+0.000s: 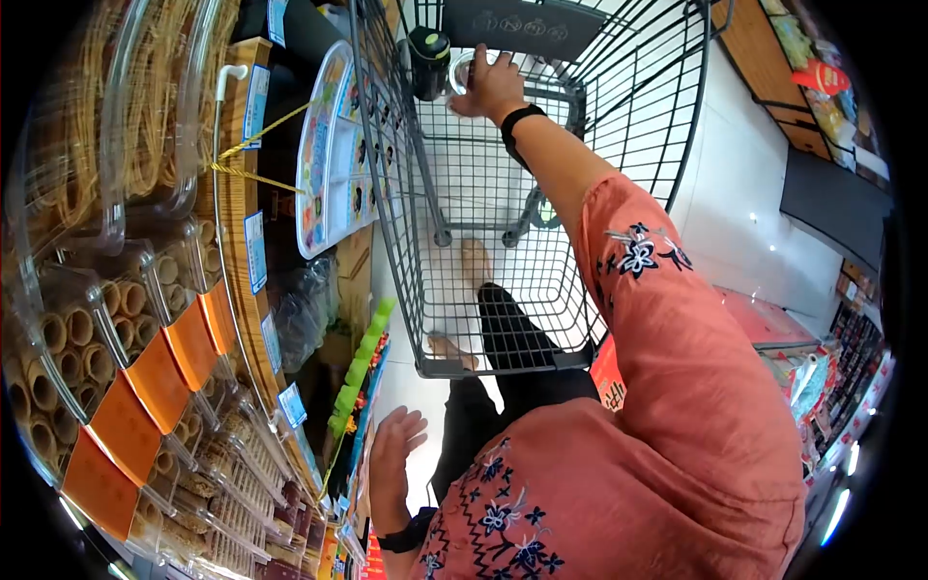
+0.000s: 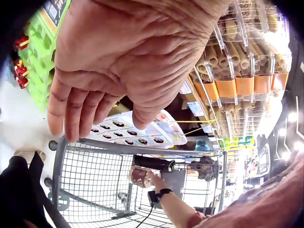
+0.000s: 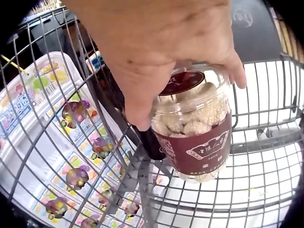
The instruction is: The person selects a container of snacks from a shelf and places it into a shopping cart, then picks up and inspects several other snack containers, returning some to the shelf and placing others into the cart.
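Observation:
My right hand (image 1: 495,89) reaches down into a wire shopping cart (image 1: 420,319) and grips a clear plastic jar (image 3: 202,152) from above. In the right wrist view, thumb and fingers go round the jar's lid. A maroon label wraps the jar, and pale, lumpy snack pieces fill it. It stands upright by the cart's far end, next to a dark bottle (image 1: 428,60). Well away from the cart's inside, my left hand (image 1: 392,464) is held out beside the shelves, fingers extended and nothing in them. The left wrist view shows its palm (image 2: 128,66).
Along the left run shelves with clear bins of tube-shaped snacks (image 1: 72,338) and orange panels (image 1: 135,411). A colourful toy display card (image 1: 324,155) hangs by yellow cord against the cart's left side. A green plastic strip (image 1: 362,367) juts out nearer me. More shelves (image 1: 831,126) stand right.

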